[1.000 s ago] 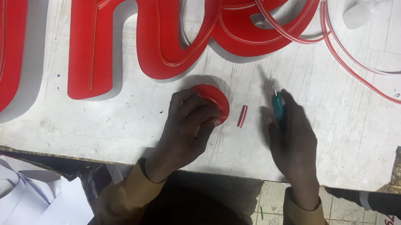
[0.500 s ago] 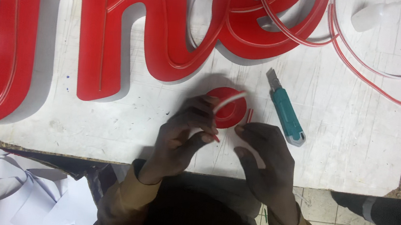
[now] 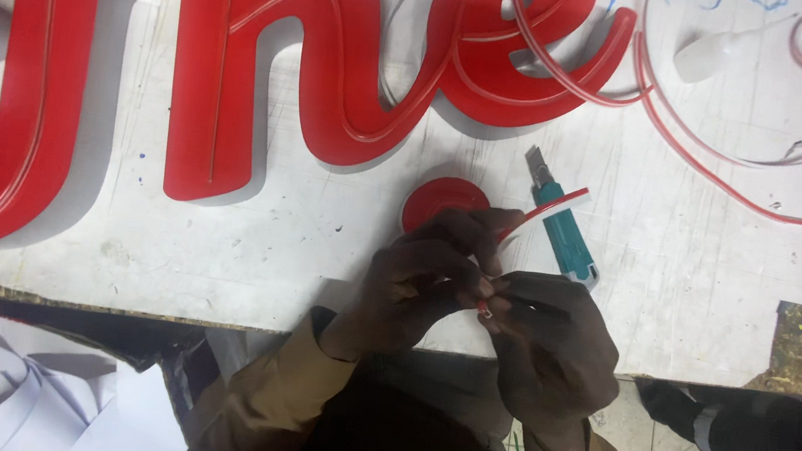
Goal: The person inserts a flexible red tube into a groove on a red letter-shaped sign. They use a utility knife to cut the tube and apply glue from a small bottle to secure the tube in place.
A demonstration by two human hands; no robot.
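Large red script sign letters (image 3: 228, 65) lie on the white worktable (image 3: 715, 292), a looped red-and-white strip (image 3: 729, 177) beside them. Near the red disc (image 3: 436, 199) and teal utility knife (image 3: 562, 229), left hand (image 3: 415, 283) and right hand (image 3: 554, 344) pinch a short red-and-white strip piece (image 3: 546, 210).

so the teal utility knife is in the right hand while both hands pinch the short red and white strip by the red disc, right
Not quite. The head view shows the teal utility knife lying on the white table, in neither hand. The rest holds: the left hand and right hand pinch the short red and white strip by the red disc.
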